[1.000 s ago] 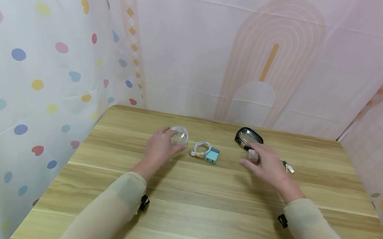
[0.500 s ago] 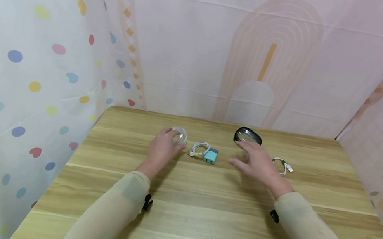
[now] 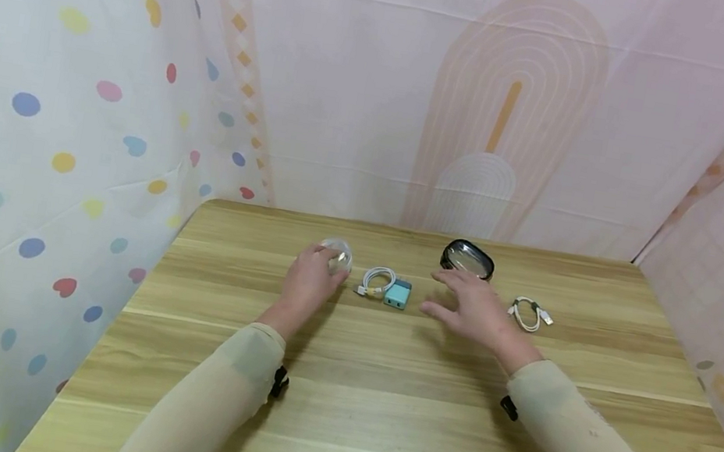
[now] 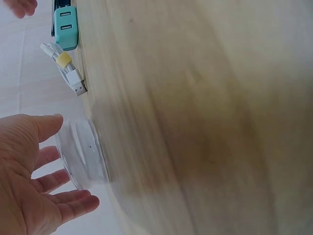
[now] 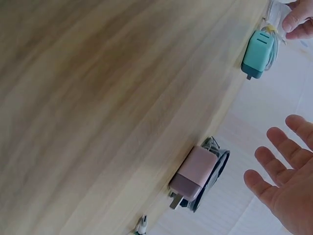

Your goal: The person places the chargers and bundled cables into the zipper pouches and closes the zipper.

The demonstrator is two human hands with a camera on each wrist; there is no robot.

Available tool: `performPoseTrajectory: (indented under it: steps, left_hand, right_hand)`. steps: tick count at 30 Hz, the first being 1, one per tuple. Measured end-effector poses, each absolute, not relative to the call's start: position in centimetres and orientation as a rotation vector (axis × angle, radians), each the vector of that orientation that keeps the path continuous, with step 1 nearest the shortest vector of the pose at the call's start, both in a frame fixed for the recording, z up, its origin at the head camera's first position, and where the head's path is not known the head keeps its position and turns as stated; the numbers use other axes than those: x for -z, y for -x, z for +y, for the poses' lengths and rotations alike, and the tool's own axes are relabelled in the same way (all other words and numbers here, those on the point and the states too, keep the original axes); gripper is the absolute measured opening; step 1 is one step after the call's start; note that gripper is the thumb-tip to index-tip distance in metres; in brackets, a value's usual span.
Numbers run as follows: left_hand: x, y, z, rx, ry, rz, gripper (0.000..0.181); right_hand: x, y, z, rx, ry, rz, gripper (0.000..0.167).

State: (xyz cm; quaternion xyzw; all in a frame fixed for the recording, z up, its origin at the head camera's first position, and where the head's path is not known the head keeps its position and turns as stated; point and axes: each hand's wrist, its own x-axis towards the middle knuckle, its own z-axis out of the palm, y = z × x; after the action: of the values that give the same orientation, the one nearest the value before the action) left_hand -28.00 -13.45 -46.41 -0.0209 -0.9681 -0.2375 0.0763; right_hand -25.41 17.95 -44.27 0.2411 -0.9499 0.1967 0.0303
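My left hand [image 3: 313, 279] holds a small clear round container [image 3: 342, 258] on the tabletop; in the left wrist view, thumb and fingers reach around the container's [image 4: 83, 154] sides. My right hand [image 3: 472, 311] hovers with spread fingers and nothing in them. Close to it, in the right wrist view, a pink charger [image 5: 195, 171] lies in front of a clear, black-edged case [image 5: 221, 166]. From the head the same case [image 3: 468, 259] shows behind the right hand, which hides the pink charger.
Between the hands lie a coiled white cable [image 3: 377, 282] with a yellow tie and a teal two-port charger [image 3: 398, 293]. Another coiled white cable [image 3: 528, 314] sits right of my right hand. Patterned curtains [image 3: 367, 100] rise behind the wooden table [image 3: 359, 423].
My right hand has drawn to the left, uncovering the white cable on the right and covering the pink charger in the head view. The left hand stays at the clear container.
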Motion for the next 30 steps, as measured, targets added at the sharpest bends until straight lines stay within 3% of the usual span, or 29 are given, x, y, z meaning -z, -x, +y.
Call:
performPoseTrajectory:
  steps: [17,30]
  left_hand:
    - [46.1,27.2,-13.2,0.872,0.096,-2.856,0.046]
    - [46.1,26.3,-13.5,1.03,0.065,-2.814,0.046]
  right_hand:
    - [44.2,26.4,16.1,-0.637,-0.776,-2.944,0.066]
    - [44.2,26.9,12.7,-0.506,-0.876,-2.869,0.048]
